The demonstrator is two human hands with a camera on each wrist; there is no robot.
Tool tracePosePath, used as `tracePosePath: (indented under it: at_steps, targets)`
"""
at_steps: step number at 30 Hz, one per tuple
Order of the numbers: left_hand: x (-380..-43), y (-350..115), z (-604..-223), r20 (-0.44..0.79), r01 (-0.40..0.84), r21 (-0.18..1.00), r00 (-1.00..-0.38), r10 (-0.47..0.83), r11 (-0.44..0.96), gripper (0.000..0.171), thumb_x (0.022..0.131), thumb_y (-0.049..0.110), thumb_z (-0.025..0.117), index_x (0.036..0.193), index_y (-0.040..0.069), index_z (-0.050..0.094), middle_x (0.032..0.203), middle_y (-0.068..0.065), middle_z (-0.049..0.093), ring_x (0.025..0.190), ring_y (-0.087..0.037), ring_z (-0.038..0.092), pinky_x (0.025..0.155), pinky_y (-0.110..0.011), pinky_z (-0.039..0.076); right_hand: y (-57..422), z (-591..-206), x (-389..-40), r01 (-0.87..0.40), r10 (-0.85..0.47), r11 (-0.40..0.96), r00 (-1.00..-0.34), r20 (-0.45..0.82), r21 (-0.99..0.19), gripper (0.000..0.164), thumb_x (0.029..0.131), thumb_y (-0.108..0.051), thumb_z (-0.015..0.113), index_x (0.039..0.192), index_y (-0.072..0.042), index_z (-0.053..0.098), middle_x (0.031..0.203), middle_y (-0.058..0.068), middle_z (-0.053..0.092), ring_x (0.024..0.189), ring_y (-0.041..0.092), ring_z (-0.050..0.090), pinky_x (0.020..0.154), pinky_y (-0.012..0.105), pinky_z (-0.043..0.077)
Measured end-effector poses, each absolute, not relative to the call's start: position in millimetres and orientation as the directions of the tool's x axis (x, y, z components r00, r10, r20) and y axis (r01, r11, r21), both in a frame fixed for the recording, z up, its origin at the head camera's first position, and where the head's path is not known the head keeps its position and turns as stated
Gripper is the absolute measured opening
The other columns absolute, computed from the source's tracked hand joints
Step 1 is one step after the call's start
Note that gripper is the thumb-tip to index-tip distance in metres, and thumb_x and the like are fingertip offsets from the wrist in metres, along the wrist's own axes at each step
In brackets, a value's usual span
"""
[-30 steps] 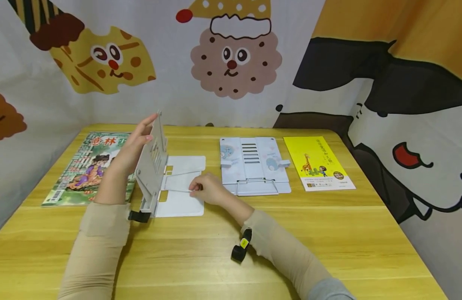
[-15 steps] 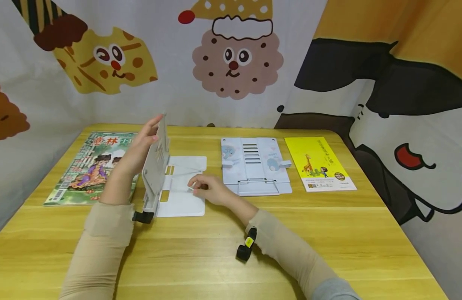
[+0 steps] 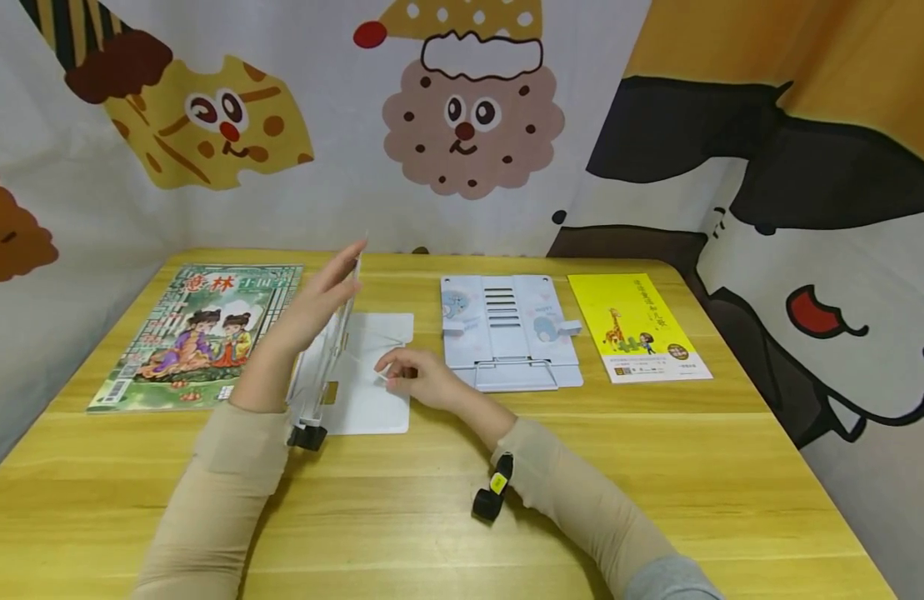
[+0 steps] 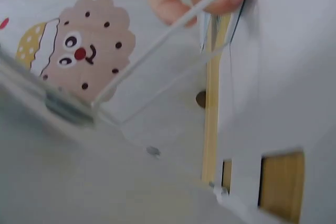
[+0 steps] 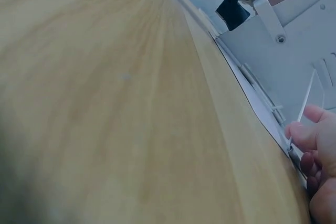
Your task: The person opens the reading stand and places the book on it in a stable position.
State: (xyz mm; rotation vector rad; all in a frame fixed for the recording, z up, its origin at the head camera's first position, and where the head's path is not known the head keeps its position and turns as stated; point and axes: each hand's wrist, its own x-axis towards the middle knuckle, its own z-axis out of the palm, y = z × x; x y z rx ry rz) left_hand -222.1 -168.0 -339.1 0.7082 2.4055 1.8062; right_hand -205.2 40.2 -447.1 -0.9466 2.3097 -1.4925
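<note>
A white metal book stand lies with its base plate point(image 3: 372, 408) flat on the table, while its hinged panel point(image 5: 299, 45) stands up nearly edge-on to the head view. My left hand point(image 3: 312, 312) rests on the panel's outer side, fingers straight and reaching its top edge. Between thumb and fingertips, my right hand point(image 3: 420, 379) pinches the stand's wire support point(image 4: 157, 48) low over the base plate. The wire runs from those fingertips up to the panel, as the right wrist view also shows. Part of the panel is hidden behind my left hand and forearm.
Right of my right hand, a second book stand point(image 3: 499, 333) with a pale blue print lies folded flat. Beyond it is a yellow booklet point(image 3: 626, 317). A green illustrated magazine point(image 3: 199, 333) lies on the left. A cartoon-print curtain point(image 3: 327, 217) hangs behind the table point(image 3: 402, 517).
My left hand and the panel have swung right, toward the base plate, uncovering more of the magazine. My right hand stays almost in place with the wire support.
</note>
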Motion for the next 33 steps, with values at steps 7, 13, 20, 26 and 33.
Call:
tracePosePath:
  at_steps: [7,13,20,26,33]
  targets:
    - [-223,-155,-341,0.199,0.33,0.886,-0.905,0.376,0.326,0.06,0.099,0.024,0.049,0.153,0.025,0.024,0.157,-0.001,0.019,0.142,-0.025,0.016,0.107,-0.061,0.02,39,-446,-206,-0.42,-0.626,0.276,-0.761,0.17,-0.865,0.021,0.088,0.0,0.067,0.108,-0.006,0.067,0.083,0.002,0.064,0.067,0.01,0.048,0.06,0.021,0.04]
    - [-224,-152,-342,0.21,0.334,0.888,-0.907,0.366,0.317,0.062,0.097,0.019,0.05,0.153,0.021,0.024,0.157,-0.002,0.018,0.142,-0.026,0.015,0.107,-0.062,0.019,38,-444,-205,-0.426,-0.62,0.286,-0.765,0.173,-0.859,0.021,0.088,0.001,0.067,0.108,-0.005,0.067,0.083,0.004,0.064,0.068,0.012,0.049,0.061,0.022,0.04]
    - [-224,-157,-340,0.172,0.317,0.882,-0.906,0.388,0.349,0.061,0.099,0.023,0.049,0.154,0.026,0.022,0.157,-0.003,0.017,0.142,-0.028,0.015,0.105,-0.064,0.02,39,-441,-201,-0.423,-0.59,0.307,-0.788,0.178,-0.852,0.023,0.09,-0.004,0.066,0.113,-0.007,0.067,0.09,0.003,0.065,0.079,0.011,0.056,0.071,0.023,0.048]
    - [-239,-173,-330,0.146,0.304,0.884,-0.901,0.409,0.355,0.058,0.102,0.035,0.044,0.154,0.019,0.023,0.156,-0.011,0.02,0.14,-0.036,0.02,0.105,-0.064,0.021,41,-423,-184,-0.542,-0.469,0.235,-0.791,0.394,-0.807,0.043,0.088,-0.006,0.067,0.129,-0.006,0.054,0.12,0.012,0.06,0.096,0.027,0.058,0.086,0.043,0.047]
    - [-269,-185,-321,0.125,0.297,0.88,-0.897,0.423,0.371,0.056,0.101,0.039,0.045,0.152,0.02,0.029,0.154,-0.006,0.028,0.138,-0.03,0.026,0.108,-0.059,0.019,28,-402,-153,-0.766,-0.228,0.164,-0.643,0.731,-0.622,0.054,0.081,-0.01,0.061,0.133,-0.004,0.048,0.128,0.013,0.054,0.106,0.028,0.053,0.093,0.044,0.043]
